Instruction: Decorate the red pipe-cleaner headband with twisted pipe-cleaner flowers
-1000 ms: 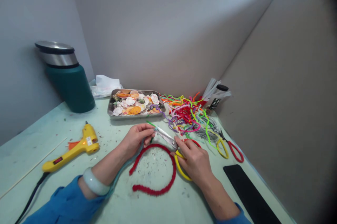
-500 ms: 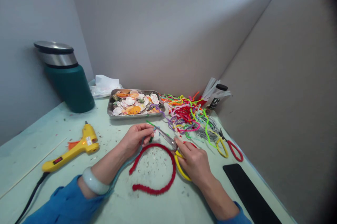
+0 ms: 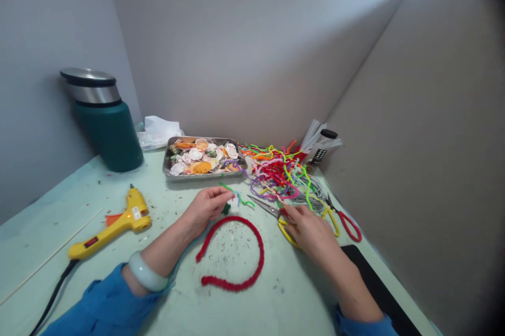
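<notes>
My left hand (image 3: 205, 209) is closed, thumb and fingertips pinched on something small. Thin green and blue pipe cleaner pieces (image 3: 239, 199) show beside the fingertips, and a dark green bit (image 3: 226, 209) lies under them. My right hand (image 3: 311, 230) is closed around the yellow-handled scissors (image 3: 266, 206). Their blades point left, towards the pipe cleaner pieces but apart from them. Between my forearms a fuzzy red headband (image 3: 260, 254) lies on the table as an open ring.
Behind my hands stand a metal tray (image 3: 205, 176) of shells and a heap of coloured pipe cleaners (image 3: 272, 170). To the left are a yellow glue gun (image 3: 112, 231), a stick (image 3: 51, 256) and a green bottle (image 3: 110, 136). Red-handled scissors (image 3: 349, 225) and a black strip (image 3: 379, 286) lie right.
My right hand has drawn the scissors back to the right, away from my left fingertips. The left hand stays nearly in place, and the green and blue pieces now show more clearly.
</notes>
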Available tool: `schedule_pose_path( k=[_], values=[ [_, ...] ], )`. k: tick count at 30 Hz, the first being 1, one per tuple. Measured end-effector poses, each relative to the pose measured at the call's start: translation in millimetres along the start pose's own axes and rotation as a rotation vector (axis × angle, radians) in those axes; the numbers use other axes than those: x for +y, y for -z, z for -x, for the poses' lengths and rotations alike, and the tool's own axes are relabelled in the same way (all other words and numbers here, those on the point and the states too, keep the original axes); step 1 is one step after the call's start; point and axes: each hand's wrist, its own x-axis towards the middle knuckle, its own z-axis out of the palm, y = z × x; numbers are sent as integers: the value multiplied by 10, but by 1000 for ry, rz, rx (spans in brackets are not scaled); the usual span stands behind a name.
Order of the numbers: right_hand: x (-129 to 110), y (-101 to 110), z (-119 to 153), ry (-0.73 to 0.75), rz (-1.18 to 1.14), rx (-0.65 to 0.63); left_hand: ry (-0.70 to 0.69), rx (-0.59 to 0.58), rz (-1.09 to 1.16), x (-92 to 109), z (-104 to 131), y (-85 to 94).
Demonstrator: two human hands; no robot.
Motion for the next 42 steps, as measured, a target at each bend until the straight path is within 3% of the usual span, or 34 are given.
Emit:
schedule_pose_path(
  k=[3,6,8,12,16,22,28,34,37,42],
  values=[
    [-96,200,-77,-52,-75,106,4,-24,-4,15,12,-9],
    [-334,318,-245,24,-450,174,11,-48,-3,38,30,-21],
    [-523,299,-385,110,-788,54,11,-53,-2,47,38,-24],
    [-826,111,-592,55,-1274,-213,19,-38,2,33,22,-16],
    [-917,-46,-620,-93,-1453,-202,43,15,-31,11,-16,-12],
    [-872,-156,-596,-90,-1416,-28,91,51,-73,19,-28,-19],
    [-801,-227,-607,-140,-1303,137,164,-69,-74,28,-12,6],
    [-718,-176,-570,-34,-1026,293,239,-214,-123,61,25,7],
    [-674,-191,-587,-47,-1014,331,212,-175,-127,55,25,15],
    [-529,-277,-646,-192,-1035,427,228,-146,-205,58,8,28]
  ],
)
